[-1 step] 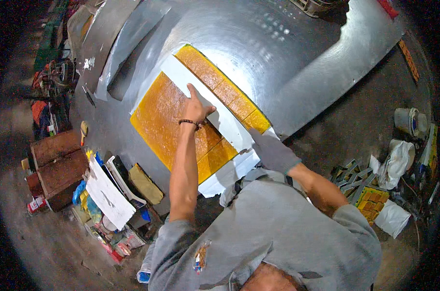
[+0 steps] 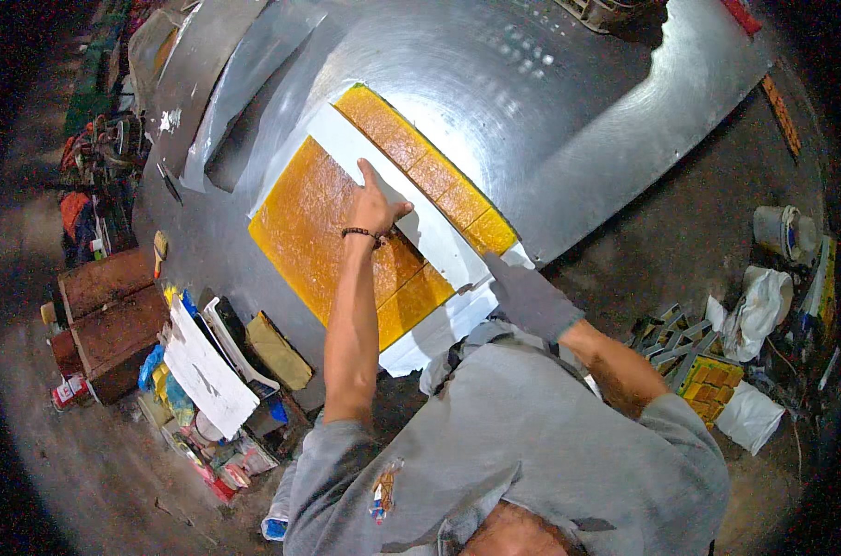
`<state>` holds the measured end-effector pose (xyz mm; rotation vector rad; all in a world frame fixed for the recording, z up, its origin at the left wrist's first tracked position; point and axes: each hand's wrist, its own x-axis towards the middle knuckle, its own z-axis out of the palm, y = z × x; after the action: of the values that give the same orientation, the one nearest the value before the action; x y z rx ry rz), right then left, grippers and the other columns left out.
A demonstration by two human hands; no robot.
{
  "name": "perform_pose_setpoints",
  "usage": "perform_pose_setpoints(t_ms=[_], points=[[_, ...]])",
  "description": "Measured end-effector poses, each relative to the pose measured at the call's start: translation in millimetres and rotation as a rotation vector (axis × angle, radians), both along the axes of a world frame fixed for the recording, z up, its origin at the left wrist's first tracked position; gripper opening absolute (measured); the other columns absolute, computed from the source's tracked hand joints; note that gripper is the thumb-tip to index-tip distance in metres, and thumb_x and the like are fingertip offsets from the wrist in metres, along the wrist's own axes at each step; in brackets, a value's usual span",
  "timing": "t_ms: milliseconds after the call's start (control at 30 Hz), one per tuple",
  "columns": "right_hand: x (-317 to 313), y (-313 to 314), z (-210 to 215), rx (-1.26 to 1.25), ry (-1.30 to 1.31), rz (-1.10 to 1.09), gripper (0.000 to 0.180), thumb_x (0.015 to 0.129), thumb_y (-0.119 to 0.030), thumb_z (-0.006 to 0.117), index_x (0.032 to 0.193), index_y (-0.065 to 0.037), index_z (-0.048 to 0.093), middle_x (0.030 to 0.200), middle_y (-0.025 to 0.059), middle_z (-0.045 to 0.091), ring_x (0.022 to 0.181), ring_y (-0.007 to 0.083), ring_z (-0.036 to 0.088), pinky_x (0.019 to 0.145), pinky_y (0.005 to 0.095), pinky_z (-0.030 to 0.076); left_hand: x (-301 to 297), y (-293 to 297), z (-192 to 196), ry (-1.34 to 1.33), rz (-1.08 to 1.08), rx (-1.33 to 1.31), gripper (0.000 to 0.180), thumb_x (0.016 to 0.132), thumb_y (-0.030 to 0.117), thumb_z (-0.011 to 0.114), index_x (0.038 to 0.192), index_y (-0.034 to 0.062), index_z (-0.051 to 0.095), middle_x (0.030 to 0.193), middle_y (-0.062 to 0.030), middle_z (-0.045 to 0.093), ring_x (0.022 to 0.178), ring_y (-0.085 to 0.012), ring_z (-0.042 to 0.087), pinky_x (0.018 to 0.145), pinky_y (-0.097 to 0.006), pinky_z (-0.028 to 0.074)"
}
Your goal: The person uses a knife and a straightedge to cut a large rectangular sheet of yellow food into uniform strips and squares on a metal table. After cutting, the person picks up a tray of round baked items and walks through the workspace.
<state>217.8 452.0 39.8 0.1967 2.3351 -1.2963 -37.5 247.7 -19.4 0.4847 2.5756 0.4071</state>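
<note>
Two hands work on an orange slab (image 2: pixel 314 232) lying on a metal table (image 2: pixel 569 102). Left hand (image 2: pixel 376 206) presses flat, fingers together, on a white strip (image 2: pixel 397 208) laid across the slab. Right hand (image 2: pixel 532 298), in a grey glove, grips the strip's near end; its fingers are curled, though around what I cannot tell.

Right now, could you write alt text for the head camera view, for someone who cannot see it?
Seen from above, a person's bare left hand presses a long white straightedge across an orange slab on a metal table. The gloved right hand works at the straightedge's near end, where any tool is too small to tell. Cut orange blocks lie beyond.
</note>
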Motion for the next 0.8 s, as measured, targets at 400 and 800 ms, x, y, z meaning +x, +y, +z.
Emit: perform_pose_setpoints(t_ms=[400, 800], points=[[44.5, 9.9, 20.0, 0.107, -0.022, 0.074, 0.048, 0.098, -0.017, 0.049, 0.142, 0.002, 0.039, 0.092, 0.0294, 0.065, 0.087, 0.0446, 0.064, 0.075, 0.0535, 0.048, -3.0, -1.0, -9.8, 0.188, -0.102, 0.080, 0.132, 0.071, 0.039, 0.088, 0.151, -0.0108, -0.005, 0.108, -0.0364, 0.064, 0.097, -0.0473, 0.066, 0.085, -0.047, 0.055], [74.2, 11.1, 7.7, -0.026, 0.065, -0.042, 0.050, 0.099, -0.020, 0.050, 0.144, -0.002, 0.039, 0.088, 0.0257, 0.064, 0.083, 0.0437, 0.062, 0.074, 0.0504, 0.049, -11.3, 0.4, -6.9, 0.041, -0.054, 0.021, 0.131, 0.073, 0.039, 0.087, 0.152, -0.0103, -0.005, 0.129, -0.0419, 0.051, 0.117, -0.0494, 0.058, 0.099, -0.045, 0.049]])
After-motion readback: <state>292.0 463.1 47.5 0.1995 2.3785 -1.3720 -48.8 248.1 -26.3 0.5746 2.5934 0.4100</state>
